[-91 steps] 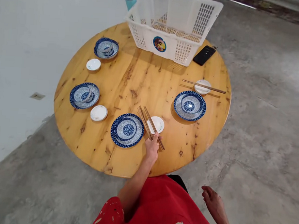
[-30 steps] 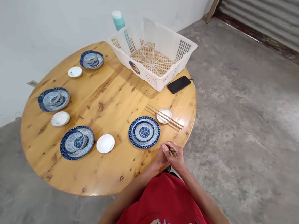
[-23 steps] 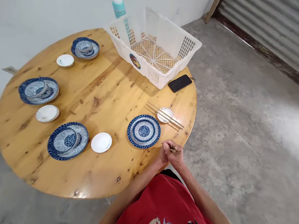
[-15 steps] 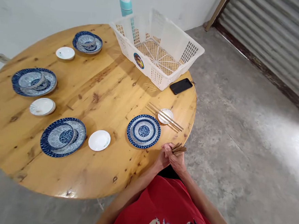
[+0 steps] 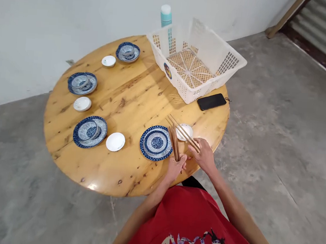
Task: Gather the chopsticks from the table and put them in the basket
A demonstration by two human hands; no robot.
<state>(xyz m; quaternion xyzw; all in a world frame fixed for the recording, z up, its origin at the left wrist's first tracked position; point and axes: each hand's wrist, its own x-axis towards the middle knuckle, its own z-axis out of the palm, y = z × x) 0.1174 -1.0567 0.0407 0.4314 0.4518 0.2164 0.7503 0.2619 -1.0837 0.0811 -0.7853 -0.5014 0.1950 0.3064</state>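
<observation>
My left hand is closed around a bundle of brown chopsticks, which points away from me past the right rim of a blue-patterned plate. To its right, my right hand has its thumb and fingers at the near ends of a pair of chopsticks. That pair lies slanted across a small white dish. Inside the blue plate sits a round piece with the same pattern.
A white plastic basket stands at the back right, with a black phone before it and a turquoise bottle behind. Blue plates with bowls and white dishes line the left of the round wooden table.
My hands have come apart. The bundle has swung from the table's right edge to point forward beside the plate, in my left hand. My right hand has reached the pair on the dish.
</observation>
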